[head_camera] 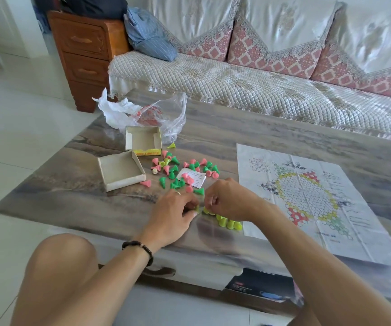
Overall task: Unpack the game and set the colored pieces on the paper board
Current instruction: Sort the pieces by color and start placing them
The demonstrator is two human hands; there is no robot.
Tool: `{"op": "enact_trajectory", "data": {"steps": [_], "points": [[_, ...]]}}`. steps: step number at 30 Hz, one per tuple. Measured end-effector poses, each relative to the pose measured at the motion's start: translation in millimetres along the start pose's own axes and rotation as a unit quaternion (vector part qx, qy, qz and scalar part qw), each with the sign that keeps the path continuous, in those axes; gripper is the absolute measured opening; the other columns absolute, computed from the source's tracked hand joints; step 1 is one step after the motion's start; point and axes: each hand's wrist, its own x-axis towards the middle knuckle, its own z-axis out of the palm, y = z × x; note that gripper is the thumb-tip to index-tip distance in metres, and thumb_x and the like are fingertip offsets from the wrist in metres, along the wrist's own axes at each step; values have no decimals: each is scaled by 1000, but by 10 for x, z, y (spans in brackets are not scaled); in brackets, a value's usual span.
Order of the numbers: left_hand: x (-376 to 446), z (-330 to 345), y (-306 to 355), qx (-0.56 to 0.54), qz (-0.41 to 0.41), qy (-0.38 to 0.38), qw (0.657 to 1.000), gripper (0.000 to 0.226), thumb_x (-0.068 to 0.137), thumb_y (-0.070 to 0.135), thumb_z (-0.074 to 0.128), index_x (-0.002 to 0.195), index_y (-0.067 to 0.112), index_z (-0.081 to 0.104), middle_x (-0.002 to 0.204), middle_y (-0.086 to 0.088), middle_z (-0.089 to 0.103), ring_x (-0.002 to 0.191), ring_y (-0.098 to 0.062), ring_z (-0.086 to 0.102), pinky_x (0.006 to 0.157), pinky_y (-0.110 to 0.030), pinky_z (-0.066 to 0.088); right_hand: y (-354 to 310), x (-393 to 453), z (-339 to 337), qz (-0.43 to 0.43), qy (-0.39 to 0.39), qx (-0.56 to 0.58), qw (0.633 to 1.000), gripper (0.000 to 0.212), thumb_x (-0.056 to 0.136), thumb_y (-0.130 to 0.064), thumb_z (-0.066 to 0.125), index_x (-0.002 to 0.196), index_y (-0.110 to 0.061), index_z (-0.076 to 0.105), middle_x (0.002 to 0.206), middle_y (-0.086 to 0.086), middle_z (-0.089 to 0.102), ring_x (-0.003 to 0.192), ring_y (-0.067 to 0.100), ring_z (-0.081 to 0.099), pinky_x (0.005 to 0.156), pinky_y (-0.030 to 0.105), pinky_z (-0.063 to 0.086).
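The paper board [307, 196] lies unfolded on the right of the table, with no pieces on it. Pink and green cone pieces [178, 170] lie scattered left of it, around a small paper slip [195, 178]. A small clear bag of yellow pieces [227, 222] rests near the front edge. My left hand [173, 212] and my right hand [232, 201] both pinch the bag's left end, fingers curled on it. One yellow piece [171, 145] lies apart by the box.
Two open box halves [121, 170] [143, 140] sit at the table's left, with a crumpled plastic bag [147, 114] behind them. A sofa [260, 85] runs along the far side, a wooden drawer cabinet [84, 55] at its left. My knee [60, 267] is below the table edge.
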Motion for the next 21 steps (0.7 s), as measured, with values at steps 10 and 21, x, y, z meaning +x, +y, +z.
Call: {"op": "enact_trajectory", "data": {"steps": [10, 21], "points": [[16, -8, 95, 15, 13, -74, 997, 21, 88, 28, 62, 106, 22, 71, 101, 2, 66, 108, -18, 50, 88, -32, 43, 77, -15, 13, -2, 31, 52, 998, 16, 82, -6, 57, 84, -18, 67, 84, -2, 68, 80, 14, 62, 74, 31, 53], [20, -107, 20, -52, -6, -73, 996, 37, 85, 30, 68, 121, 27, 64, 95, 11, 61, 87, -3, 56, 80, -25, 50, 122, 172, 36, 26, 107, 85, 990, 21, 90, -14, 53, 101, -15, 70, 96, 0, 70, 87, 17, 62, 79, 29, 49]]}}
